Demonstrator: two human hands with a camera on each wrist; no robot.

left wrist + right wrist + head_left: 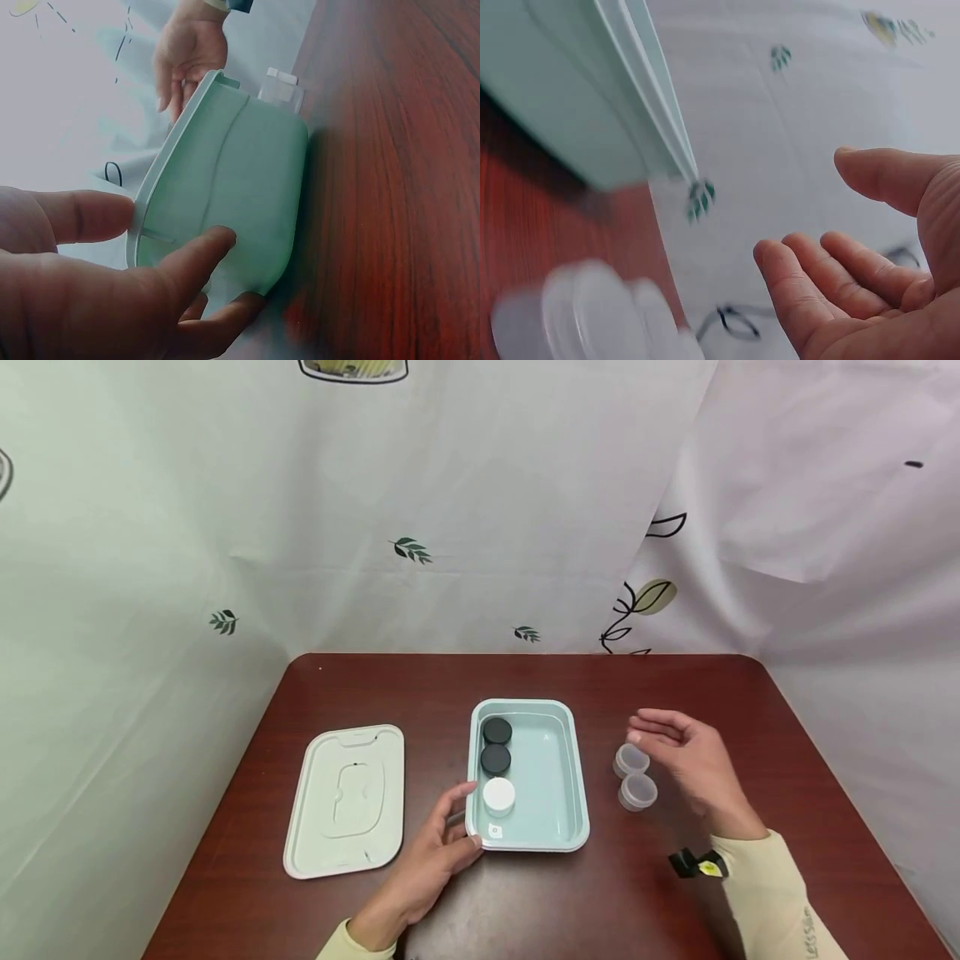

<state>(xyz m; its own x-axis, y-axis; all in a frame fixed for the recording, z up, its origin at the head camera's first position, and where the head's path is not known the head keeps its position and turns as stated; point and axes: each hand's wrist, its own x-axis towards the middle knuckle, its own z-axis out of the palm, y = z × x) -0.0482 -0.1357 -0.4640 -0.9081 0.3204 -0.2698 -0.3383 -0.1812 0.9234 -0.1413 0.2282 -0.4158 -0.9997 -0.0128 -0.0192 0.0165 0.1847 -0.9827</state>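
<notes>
Head view: left fingers [454, 796] grip glossy, pale-blue, round-cornered tray [540, 793]; right fingers [670, 718] released, near two round translucent cups [638, 792].

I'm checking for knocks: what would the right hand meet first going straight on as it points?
The right hand points toward the pale blue tub, so the tub's nearest rim likely comes first, though the hand's height is unclear and it might pass above.

In the right wrist view, blurred translucent containers [592, 319] and the pale tray [555, 82] are cut off.
</notes>
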